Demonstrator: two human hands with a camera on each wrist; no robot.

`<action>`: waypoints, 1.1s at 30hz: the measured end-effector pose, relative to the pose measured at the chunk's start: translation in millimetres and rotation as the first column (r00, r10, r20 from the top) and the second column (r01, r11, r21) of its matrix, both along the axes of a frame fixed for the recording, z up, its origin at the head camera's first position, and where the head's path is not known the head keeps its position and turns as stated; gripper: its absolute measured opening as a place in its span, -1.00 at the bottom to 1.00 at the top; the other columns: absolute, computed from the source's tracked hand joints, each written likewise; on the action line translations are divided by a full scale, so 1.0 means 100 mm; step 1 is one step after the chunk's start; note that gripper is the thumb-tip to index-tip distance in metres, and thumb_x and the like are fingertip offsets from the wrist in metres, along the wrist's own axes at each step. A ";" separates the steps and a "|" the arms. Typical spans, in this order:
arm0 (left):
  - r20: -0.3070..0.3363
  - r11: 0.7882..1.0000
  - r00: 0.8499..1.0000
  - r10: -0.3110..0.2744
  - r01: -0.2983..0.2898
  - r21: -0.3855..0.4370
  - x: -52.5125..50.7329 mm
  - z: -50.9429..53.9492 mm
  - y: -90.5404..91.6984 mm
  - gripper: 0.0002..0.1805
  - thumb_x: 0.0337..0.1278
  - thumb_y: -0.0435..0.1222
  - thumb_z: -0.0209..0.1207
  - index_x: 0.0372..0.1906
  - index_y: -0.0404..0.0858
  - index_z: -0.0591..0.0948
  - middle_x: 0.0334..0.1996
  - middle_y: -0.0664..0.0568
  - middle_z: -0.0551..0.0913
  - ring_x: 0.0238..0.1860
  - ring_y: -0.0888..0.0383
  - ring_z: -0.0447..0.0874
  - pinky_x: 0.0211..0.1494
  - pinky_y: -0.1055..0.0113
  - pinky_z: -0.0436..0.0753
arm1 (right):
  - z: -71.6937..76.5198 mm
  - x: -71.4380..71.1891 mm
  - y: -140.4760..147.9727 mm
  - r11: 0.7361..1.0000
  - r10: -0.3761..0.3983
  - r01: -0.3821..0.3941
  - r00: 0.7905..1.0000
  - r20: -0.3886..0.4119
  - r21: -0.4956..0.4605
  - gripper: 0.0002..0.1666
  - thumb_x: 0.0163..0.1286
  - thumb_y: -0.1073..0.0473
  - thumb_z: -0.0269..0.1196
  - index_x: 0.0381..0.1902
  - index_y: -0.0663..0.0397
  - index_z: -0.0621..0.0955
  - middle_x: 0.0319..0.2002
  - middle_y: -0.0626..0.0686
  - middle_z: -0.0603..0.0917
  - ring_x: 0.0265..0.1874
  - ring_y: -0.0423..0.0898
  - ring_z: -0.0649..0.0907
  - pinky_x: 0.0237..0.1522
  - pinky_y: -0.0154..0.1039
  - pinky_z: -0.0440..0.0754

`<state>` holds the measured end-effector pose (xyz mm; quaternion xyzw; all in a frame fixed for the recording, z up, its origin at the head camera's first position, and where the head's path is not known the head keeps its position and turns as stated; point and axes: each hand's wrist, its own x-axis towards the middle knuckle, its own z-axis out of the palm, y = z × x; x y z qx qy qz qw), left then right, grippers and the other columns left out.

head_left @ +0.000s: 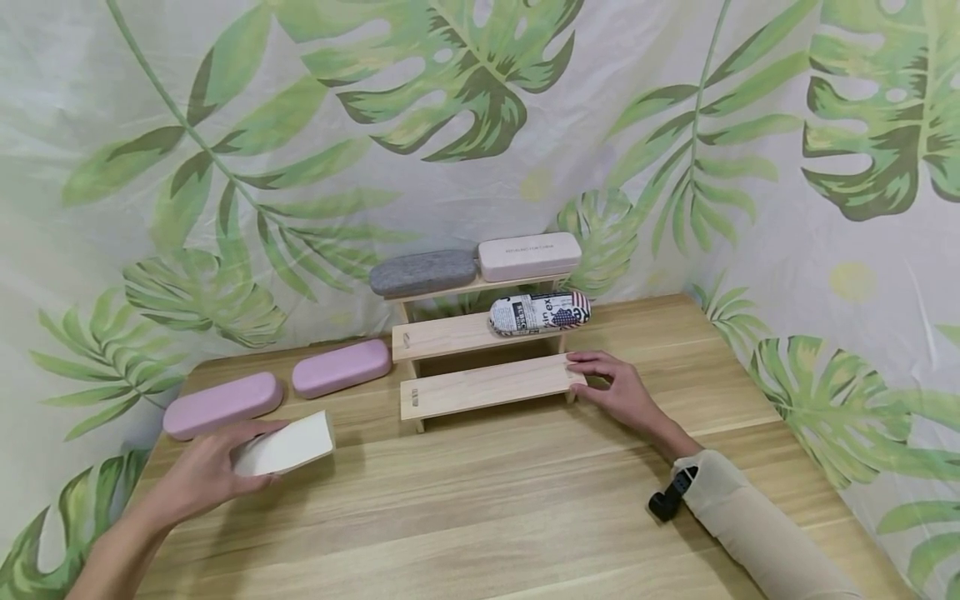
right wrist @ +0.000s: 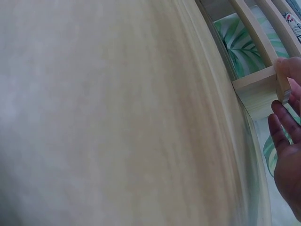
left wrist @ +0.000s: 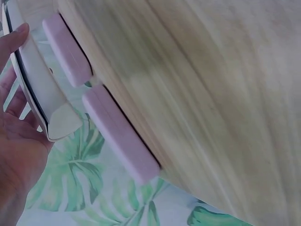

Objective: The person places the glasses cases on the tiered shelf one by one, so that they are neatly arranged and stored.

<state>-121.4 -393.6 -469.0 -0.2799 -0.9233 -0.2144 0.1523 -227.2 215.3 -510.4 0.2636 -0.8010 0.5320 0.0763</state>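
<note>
My left hand (head_left: 197, 473) holds a white glasses case (head_left: 291, 446) above the left part of the table. In the left wrist view, the thumb lies on one face of this case (left wrist: 40, 80), and a dark seam runs along it. With the right hand (head_left: 622, 393) I grip the right end of the lowest step of a three-tier wooden rack (head_left: 480, 390). The right wrist view shows the thumb on top of that wooden step (right wrist: 257, 37) and fingers at its end. On the rack's middle tier lies a glasses case with newspaper and flag print (head_left: 536, 313).
A grey fabric case (head_left: 423, 272) and a pale pink case (head_left: 529, 256) sit on the rack's top tier. Two pink cases, one left (head_left: 223, 406) and one nearer the rack (head_left: 342, 368), lie along the table's back-left edge. Behind the wooden table (head_left: 465, 517) hangs a leaf-print curtain (head_left: 480, 192).
</note>
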 end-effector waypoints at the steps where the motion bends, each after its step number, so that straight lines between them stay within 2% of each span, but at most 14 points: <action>1: -0.006 1.000 1.000 -0.005 0.006 0.004 -0.01 0.01 0.02 -0.16 -0.58 -0.32 0.75 0.13 -0.22 0.76 -0.08 -0.01 0.80 -0.24 0.37 0.51 -0.26 0.50 0.41 | 0.00 0.00 0.00 1.000 0.000 0.000 1.000 -0.002 0.002 -0.56 0.21 0.51 0.51 0.07 0.42 0.73 0.24 0.39 0.66 0.27 0.34 0.62 0.31 -0.43 0.51; 4: -0.004 1.000 1.000 0.000 0.000 0.006 -0.04 0.04 0.07 -0.17 -0.56 -0.30 0.74 0.14 -0.22 0.75 -0.08 -0.03 0.79 -0.26 0.36 0.50 -0.29 0.48 0.40 | 0.01 0.01 0.00 1.000 0.001 -0.001 1.000 -0.005 0.001 -0.56 0.20 0.51 0.51 0.07 0.42 0.73 0.24 0.39 0.66 0.27 0.35 0.62 0.31 -0.42 0.51; 8: 0.029 0.999 0.999 0.035 -0.035 0.006 -0.08 0.09 0.14 -0.18 -0.49 -0.28 0.74 0.16 -0.21 0.75 -0.09 -0.05 0.79 -0.30 0.34 0.49 -0.32 0.43 0.41 | 0.01 0.01 0.00 1.000 0.004 -0.004 1.000 -0.002 0.006 -0.56 0.21 0.51 0.50 0.07 0.43 0.73 0.24 0.39 0.66 0.27 0.34 0.63 0.32 -0.43 0.50; 12: 0.055 0.999 0.997 0.054 -0.054 -0.001 -0.12 0.15 0.22 -0.20 -0.41 -0.27 0.72 0.19 -0.20 0.73 -0.13 0.01 0.79 -0.33 0.33 0.48 -0.36 0.40 0.43 | 0.01 0.00 0.00 1.000 0.005 -0.005 1.000 0.004 0.008 -0.57 0.22 0.49 0.50 0.08 0.43 0.73 0.24 0.39 0.66 0.27 0.33 0.63 0.33 -0.44 0.48; 20: 0.052 0.999 0.998 0.039 -0.040 0.012 -0.19 0.24 0.39 -0.21 -0.36 -0.29 0.70 0.21 -0.22 0.73 -0.24 0.12 0.72 -0.37 0.31 0.48 -0.38 0.40 0.45 | 0.01 0.00 0.00 1.000 0.009 -0.009 1.000 -0.001 0.001 -0.57 0.22 0.51 0.49 0.08 0.44 0.73 0.25 0.41 0.65 0.27 0.35 0.61 0.32 -0.46 0.49; 33: 0.047 1.000 0.999 0.019 -0.020 0.012 -0.36 0.38 0.63 -0.24 -0.32 -0.30 0.68 0.20 -0.20 0.73 -0.13 0.01 0.81 -0.34 0.24 0.54 -0.34 0.37 0.51 | 0.00 -0.01 0.00 1.000 0.014 -0.014 1.000 -0.006 -0.017 -0.57 0.20 0.53 0.49 0.06 0.46 0.73 0.23 0.42 0.66 0.26 0.36 0.61 0.31 -0.43 0.51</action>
